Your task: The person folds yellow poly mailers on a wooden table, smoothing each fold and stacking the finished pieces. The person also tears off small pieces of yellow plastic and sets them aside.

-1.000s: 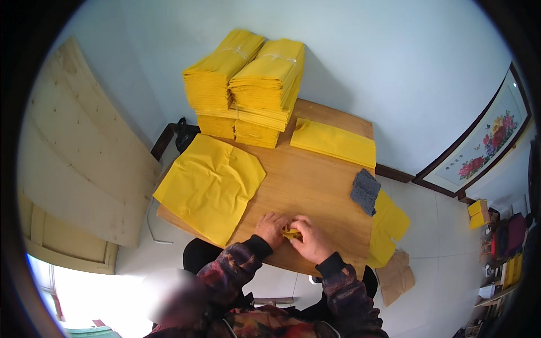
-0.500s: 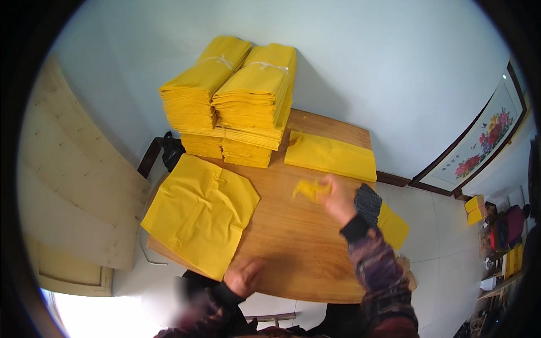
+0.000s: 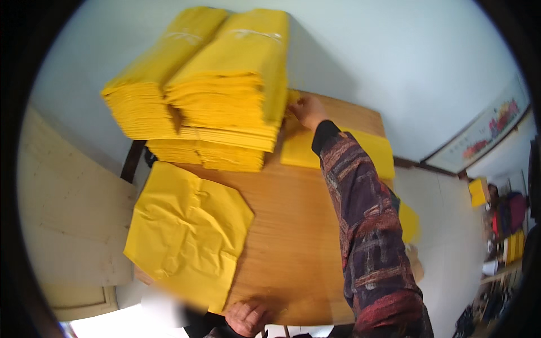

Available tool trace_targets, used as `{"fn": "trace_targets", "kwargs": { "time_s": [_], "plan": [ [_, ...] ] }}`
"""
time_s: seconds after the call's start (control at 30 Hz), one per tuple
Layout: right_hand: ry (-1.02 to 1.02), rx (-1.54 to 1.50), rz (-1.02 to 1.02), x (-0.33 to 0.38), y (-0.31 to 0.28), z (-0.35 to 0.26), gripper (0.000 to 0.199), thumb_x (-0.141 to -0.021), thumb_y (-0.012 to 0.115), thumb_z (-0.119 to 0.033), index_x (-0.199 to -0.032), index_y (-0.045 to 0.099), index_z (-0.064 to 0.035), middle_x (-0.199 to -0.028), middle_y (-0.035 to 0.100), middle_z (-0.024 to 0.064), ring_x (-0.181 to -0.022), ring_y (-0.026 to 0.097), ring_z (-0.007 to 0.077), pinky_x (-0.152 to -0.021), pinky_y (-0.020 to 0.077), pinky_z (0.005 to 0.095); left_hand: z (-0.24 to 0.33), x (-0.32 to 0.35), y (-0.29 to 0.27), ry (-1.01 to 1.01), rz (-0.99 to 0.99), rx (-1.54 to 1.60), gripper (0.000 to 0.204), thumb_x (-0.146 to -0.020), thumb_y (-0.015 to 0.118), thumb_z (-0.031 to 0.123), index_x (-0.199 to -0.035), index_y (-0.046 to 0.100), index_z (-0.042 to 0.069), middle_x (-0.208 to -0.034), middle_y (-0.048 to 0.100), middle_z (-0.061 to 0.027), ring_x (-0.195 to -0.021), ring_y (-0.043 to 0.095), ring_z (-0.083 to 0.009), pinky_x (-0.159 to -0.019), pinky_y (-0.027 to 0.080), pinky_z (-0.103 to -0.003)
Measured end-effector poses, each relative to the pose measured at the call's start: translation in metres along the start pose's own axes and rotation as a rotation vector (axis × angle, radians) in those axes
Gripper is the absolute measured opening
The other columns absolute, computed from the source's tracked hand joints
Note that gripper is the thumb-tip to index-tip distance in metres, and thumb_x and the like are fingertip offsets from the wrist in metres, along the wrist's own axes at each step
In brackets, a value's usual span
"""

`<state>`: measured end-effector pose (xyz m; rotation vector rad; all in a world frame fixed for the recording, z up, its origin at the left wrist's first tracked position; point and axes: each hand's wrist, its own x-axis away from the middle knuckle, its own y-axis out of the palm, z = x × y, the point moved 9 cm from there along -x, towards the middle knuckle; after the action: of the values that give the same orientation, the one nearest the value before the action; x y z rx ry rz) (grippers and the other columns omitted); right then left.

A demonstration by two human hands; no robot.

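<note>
Soft, even daylight fills the scene, brightest at the lower left, where it washes out to white. The yellow paper stacks (image 3: 203, 90) cast a faint shadow on the wall (image 3: 394, 50). Fisheye bending curves the edges, ringed by black vignette. Slight blur throughout.

My right grip (image 3: 307, 111) is stretched to the bench's (image 3: 298, 236) far edge, fingers pinching a small folded yellow piece right beside the tall yellow paper stacks (image 3: 225, 84). Left grip (image 3: 248, 317) rests flat on the near edge. Loose yellow sheets (image 3: 189, 234) overhang the near-left corner. Flat yellow pile (image 3: 369, 149) lies under my right forearm, toward the far-right corner.
</note>
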<state>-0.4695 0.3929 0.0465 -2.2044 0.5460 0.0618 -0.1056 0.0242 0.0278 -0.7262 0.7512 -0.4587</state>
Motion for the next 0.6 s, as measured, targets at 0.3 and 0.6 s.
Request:
{"fn": "trace_targets", "kwargs": {
  "time_s": [0.3,0.6],
  "plan": [
    [0.107,-0.257,0.376,0.262,-0.305,0.166,0.020,-0.085,0.066,-0.016,-0.094,0.063,0.0017,-0.086,0.066,0.0063,-0.079,0.061,0.0127,-0.071,0.0490,0.0280,-0.007,0.010,0.011,-0.025,-0.002,-0.101,0.026,-0.068,0.077,0.010,-0.090,0.063,0.011,-0.083,0.058,-0.0105,-0.073,0.058,-0.0303,-0.063,0.048,-0.041],
    [0.672,0.041,0.472,0.613,-0.266,0.363,0.013,-0.080,0.063,-0.011,-0.090,0.063,-0.0024,-0.081,0.065,0.0153,-0.077,0.064,0.0299,-0.071,0.0505,0.0373,0.033,-0.019,0.027,-0.053,-0.184,-0.047,0.030,-0.068,0.070,0.005,-0.097,0.062,0.005,-0.092,0.059,-0.0155,-0.083,0.058,-0.0348,-0.073,0.048,-0.041]
  ]
}}
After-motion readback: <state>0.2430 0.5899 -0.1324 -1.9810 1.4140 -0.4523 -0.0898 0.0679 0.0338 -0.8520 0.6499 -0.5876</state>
